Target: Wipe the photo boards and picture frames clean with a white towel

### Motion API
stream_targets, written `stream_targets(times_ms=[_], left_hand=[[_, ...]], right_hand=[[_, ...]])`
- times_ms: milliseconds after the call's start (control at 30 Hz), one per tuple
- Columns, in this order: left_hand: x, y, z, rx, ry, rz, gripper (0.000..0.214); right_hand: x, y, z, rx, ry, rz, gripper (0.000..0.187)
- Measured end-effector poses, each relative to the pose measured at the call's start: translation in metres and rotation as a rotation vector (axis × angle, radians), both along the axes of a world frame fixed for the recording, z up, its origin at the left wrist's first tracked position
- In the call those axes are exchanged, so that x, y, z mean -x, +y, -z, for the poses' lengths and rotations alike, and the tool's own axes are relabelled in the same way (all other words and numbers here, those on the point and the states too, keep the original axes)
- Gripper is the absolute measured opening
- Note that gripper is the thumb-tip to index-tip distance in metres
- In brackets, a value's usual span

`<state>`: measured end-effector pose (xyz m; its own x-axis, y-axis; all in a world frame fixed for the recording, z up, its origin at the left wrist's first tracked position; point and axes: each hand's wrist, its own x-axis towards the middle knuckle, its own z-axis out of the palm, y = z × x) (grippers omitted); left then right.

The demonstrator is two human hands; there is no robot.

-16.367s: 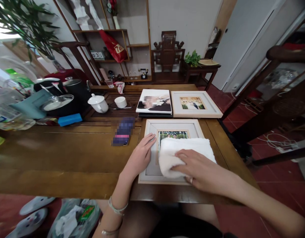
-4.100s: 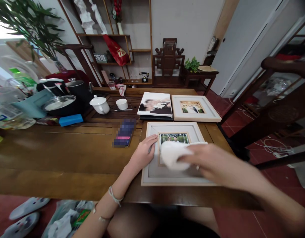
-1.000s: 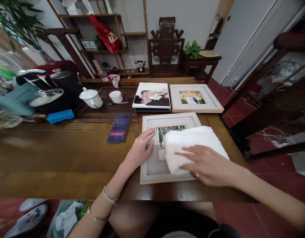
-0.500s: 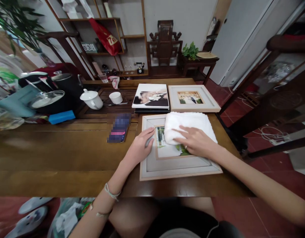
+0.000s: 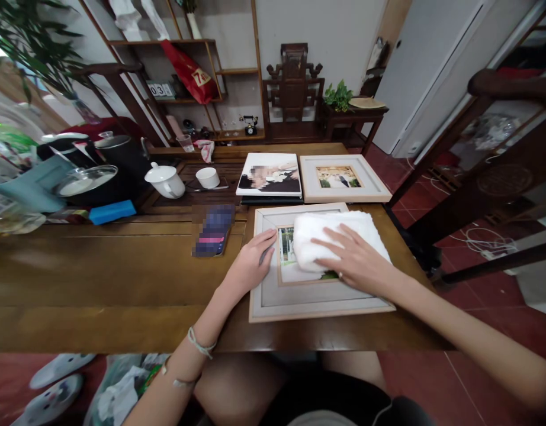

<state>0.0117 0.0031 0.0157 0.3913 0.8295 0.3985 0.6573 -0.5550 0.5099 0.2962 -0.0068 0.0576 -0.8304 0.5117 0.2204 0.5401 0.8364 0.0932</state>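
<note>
A pale picture frame [image 5: 273,296] lies flat near the table's front edge, with a greenery photo showing in its middle. Across the photo's upper right rests a folded white towel [image 5: 311,228], which covers part of the photo and the frame's right side. My right hand [image 5: 355,257] presses down on the towel, its fingers spread flat. On the frame's left border lies my left hand [image 5: 253,263], fingers stretched over the edge and thumb apart, beside the photo.
Behind the frame are a photo album [image 5: 270,177] and another framed photo [image 5: 344,180]. A phone [image 5: 213,231] lies to the left. Farther left stand a white lidded cup [image 5: 165,180], a small white bowl [image 5: 208,177], a blue block [image 5: 112,212] and a black kettle [image 5: 122,157].
My right hand has slid the towel slightly toward me over the photo, and its fingers are spread wider. My left hand stays on the frame's left border.
</note>
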Motion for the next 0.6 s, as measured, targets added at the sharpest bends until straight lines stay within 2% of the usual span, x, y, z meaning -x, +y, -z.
stream_targets(times_ms=[100, 200, 267, 367, 467, 533, 600], left_hand=[[0.000, 0.000, -0.001, 0.007, 0.001, -0.008, 0.037], [-0.001, -0.001, -0.001, 0.002, -0.001, -0.015, 0.037], [-0.001, -0.001, -0.001, -0.010, 0.000, -0.011, 0.037], [-0.001, -0.001, 0.000, -0.027, 0.007, -0.007, 0.037], [0.000, -0.001, -0.001, -0.032, 0.014, -0.006, 0.037], [0.000, -0.001, 0.000, -0.040, 0.010, 0.000, 0.037], [0.000, -0.001, 0.000, -0.047, 0.006, 0.006, 0.037]], right_hand=[[-0.003, 0.036, 0.000, -0.080, -0.001, 0.107, 0.059], [0.001, 0.044, -0.002, -0.045, -0.008, 0.116, 0.062], [0.008, 0.029, -0.005, 0.028, -0.024, 0.030, 0.064], [0.018, -0.013, -0.017, 0.172, -0.060, -0.106, 0.065], [0.024, -0.046, -0.029, 0.273, -0.105, -0.167, 0.065], [0.024, -0.047, -0.029, 0.241, -0.103, -0.165, 0.062], [0.019, -0.031, -0.020, 0.128, -0.069, -0.150, 0.055]])
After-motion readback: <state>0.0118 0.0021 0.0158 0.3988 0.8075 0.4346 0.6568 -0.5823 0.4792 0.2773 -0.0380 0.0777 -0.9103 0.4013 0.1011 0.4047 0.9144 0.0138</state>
